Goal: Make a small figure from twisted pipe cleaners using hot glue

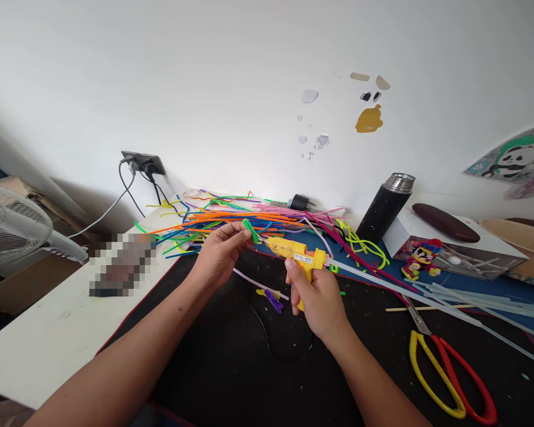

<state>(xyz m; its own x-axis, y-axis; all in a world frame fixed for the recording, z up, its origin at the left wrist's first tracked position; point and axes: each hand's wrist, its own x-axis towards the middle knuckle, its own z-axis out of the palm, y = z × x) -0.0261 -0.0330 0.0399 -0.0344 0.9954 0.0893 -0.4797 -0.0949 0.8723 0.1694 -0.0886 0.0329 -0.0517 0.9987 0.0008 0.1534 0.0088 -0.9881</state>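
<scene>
My left hand point(226, 249) pinches a small folded piece of green pipe cleaner point(250, 230) between thumb and fingers. My right hand point(317, 296) is wrapped round the handle of a yellow hot glue gun point(288, 247). The gun's metal nozzle points left and is at the green piece; whether they touch, I cannot tell. A long translucent glue stick point(382, 280) runs out of the gun's back toward the right. Below the hands, a purple folded pipe cleaner point(274, 301) and a yellow one point(261, 292) lie on the black mat point(213, 367), near a pale pink length point(258, 283).
Loose coloured pipe cleaners point(231, 219) spread along the wall. Scissors point(444, 367) with yellow and red handles lie at right, near more glue sticks point(493, 302). Behind them stand a black flask point(386, 207), a white box point(453, 243) and a small colourful figure point(422, 258). A fan point(18, 219) is at left.
</scene>
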